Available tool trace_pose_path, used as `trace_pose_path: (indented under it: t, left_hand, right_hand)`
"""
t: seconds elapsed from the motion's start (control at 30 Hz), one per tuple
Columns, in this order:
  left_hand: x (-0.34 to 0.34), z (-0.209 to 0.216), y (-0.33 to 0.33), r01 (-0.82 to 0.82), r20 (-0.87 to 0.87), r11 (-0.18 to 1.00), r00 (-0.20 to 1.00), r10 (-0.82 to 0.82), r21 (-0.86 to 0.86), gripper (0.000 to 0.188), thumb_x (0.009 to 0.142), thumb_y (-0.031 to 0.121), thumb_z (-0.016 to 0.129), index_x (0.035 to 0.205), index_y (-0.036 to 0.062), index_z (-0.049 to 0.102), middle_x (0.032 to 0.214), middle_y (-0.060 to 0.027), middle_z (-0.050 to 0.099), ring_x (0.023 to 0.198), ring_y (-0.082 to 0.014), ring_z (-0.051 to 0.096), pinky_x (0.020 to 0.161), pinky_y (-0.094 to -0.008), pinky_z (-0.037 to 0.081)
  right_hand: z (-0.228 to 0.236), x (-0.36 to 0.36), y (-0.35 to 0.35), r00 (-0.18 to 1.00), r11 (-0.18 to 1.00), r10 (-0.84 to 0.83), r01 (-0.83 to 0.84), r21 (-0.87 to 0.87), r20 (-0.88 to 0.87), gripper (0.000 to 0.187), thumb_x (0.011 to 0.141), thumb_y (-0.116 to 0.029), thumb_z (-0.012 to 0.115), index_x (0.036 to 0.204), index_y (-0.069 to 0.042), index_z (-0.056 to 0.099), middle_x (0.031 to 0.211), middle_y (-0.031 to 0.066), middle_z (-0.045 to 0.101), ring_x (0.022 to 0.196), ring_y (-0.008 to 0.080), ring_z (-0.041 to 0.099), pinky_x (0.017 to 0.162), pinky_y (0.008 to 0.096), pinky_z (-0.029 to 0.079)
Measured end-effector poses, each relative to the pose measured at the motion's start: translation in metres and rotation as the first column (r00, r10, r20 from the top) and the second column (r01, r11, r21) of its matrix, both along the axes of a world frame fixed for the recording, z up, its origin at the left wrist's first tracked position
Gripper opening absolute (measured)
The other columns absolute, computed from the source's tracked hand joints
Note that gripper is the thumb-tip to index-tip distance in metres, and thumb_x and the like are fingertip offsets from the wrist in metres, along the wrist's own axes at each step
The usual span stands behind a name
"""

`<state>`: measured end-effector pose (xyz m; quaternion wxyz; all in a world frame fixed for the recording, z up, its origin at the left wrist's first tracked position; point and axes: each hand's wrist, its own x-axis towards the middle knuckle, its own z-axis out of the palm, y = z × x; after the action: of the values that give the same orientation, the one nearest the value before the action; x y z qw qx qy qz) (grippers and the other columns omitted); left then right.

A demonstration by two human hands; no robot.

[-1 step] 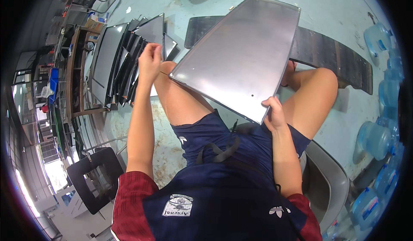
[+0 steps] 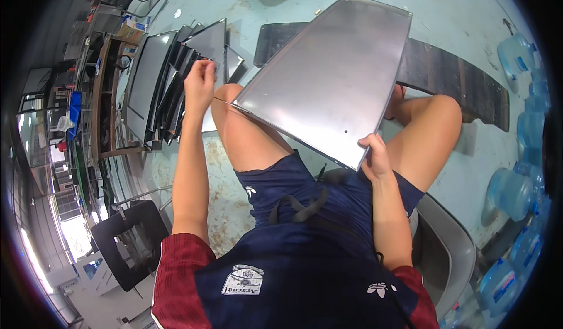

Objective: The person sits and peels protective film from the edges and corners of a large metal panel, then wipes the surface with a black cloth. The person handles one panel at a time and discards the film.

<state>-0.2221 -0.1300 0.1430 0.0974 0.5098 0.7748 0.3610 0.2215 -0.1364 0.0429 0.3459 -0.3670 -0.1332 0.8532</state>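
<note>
A large flat silver-grey panel [image 2: 328, 76], likely a display panel with a thin dark frame, lies tilted across my lap. My right hand [image 2: 374, 153] grips its near right corner, thumb on the face and fingers curled beneath. My left hand [image 2: 200, 85] is off the panel's left corner, above my left knee, with its fingers curled closed. A thin dark strip or rod [image 2: 226, 102] runs between this hand and the panel's left corner. What lies inside the left fingers is hidden.
Several similar panels [image 2: 153, 79] lean in a stack at left beside a brown wooden rack [image 2: 104, 109]. A long dark curved board [image 2: 451, 73] lies beyond the panel. Blue water jugs [image 2: 510, 193] line the right side. A black-framed chair [image 2: 105, 247] stands at lower left.
My left hand has moved slightly left, away from the panel's corner, and more of the thin dark piece shows. My right hand keeps its grip; the panel has barely shifted.
</note>
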Motion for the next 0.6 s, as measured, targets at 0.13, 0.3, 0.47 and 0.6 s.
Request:
trace_pose_path:
  t: [0.13,0.3,0.47,0.6]
  left_hand:
    - [-0.062,0.017,-0.024,-0.156,-0.266,0.977,0.945,0.191,0.148,0.021,0.105,0.021,0.059,0.108,0.0013,0.067,0.078,-0.0098,0.070,0.068,-0.0164,0.066,0.064,-0.0326,0.052]
    - [-0.114,0.047,-0.045,-0.409,-0.393,0.858,0.766,0.508,0.311,0.023,0.105,0.025,0.057,0.109,0.0054,0.069,0.083,-0.0128,0.073,0.073,-0.0261,0.073,0.066,-0.0390,0.055]
    - [-0.069,0.057,-0.052,-0.247,-0.395,0.967,0.884,0.251,0.064,0.022,0.096,0.024,0.071,0.105,0.0043,0.073,0.085,-0.0111,0.073,0.070,-0.0181,0.065,0.065,-0.0333,0.052]
    - [0.028,0.023,-0.050,0.069,-0.076,0.927,0.992,-0.104,-0.369,0.044,0.092,0.039,0.075,0.076,-0.0008,0.072,0.066,-0.0079,0.070,0.064,-0.0110,0.065,0.063,-0.0286,0.051]
  right_hand:
    - [0.002,0.001,-0.001,1.000,1.000,-0.009,0.009,0.019,0.014,0.040,0.086,-0.007,0.056,0.126,-0.004,0.056,0.113,0.0068,0.060,0.105,0.0196,0.059,0.095,0.0356,0.049]
    - [0.001,-0.005,0.005,1.000,0.999,-0.029,0.029,0.031,0.009,0.041,0.086,-0.007,0.056,0.126,-0.003,0.055,0.112,0.0077,0.060,0.106,0.0211,0.060,0.096,0.0366,0.050]
    - [0.001,-0.007,0.009,0.999,0.999,-0.040,0.040,0.027,0.004,0.042,0.084,-0.007,0.056,0.126,-0.001,0.056,0.113,0.0105,0.062,0.106,0.0235,0.063,0.096,0.0382,0.053]
    - [0.001,-0.007,0.008,0.998,0.998,-0.054,0.054,0.025,0.012,0.046,0.081,-0.006,0.055,0.126,0.002,0.056,0.114,0.0134,0.064,0.105,0.0254,0.065,0.095,0.0386,0.055]
